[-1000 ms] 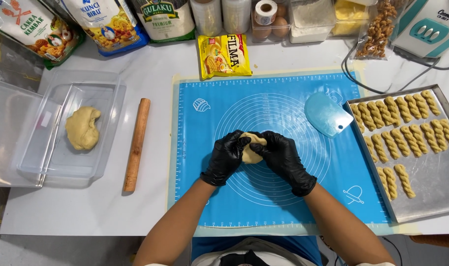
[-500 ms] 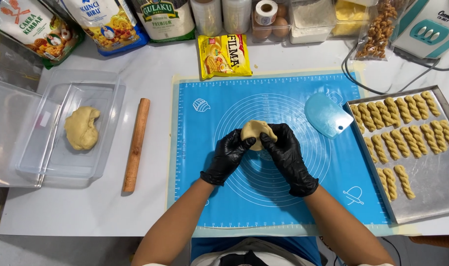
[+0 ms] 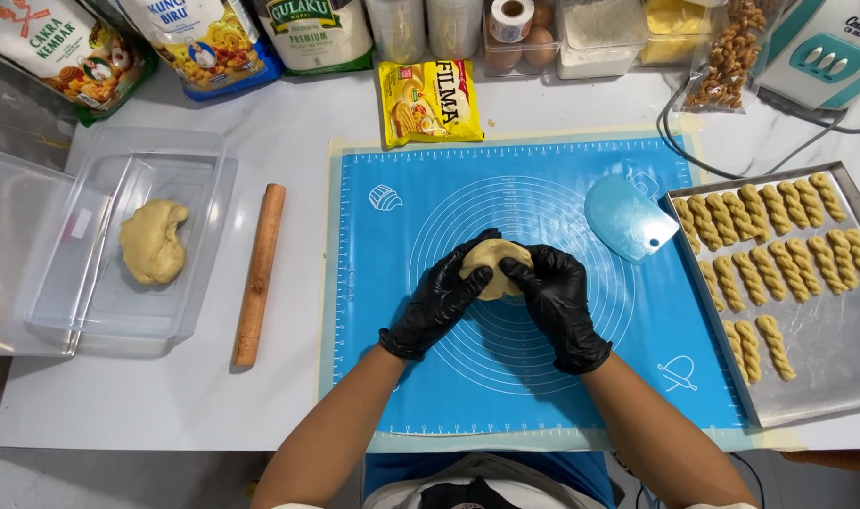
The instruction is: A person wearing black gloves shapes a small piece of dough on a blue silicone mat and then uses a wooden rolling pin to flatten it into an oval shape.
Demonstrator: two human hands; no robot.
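While both hands clamp dough ball [image 3: 494, 267] | blue mat [image 3: 420, 311] on white counter [image 3: 166, 396] | tray [image 3: 826, 349] right

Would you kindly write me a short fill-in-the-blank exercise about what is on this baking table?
1. Both hands, left hand and right hand, wear ____ gloves and hold a dough piece.
2. The silicone mat under them is ____ in colour.
3. The wooden rolling pin lies between the mat and the clear ____ holding a dough lump.
4. The twisted dough sticks lie on a metal ____.

Missing words: black; blue; container; tray
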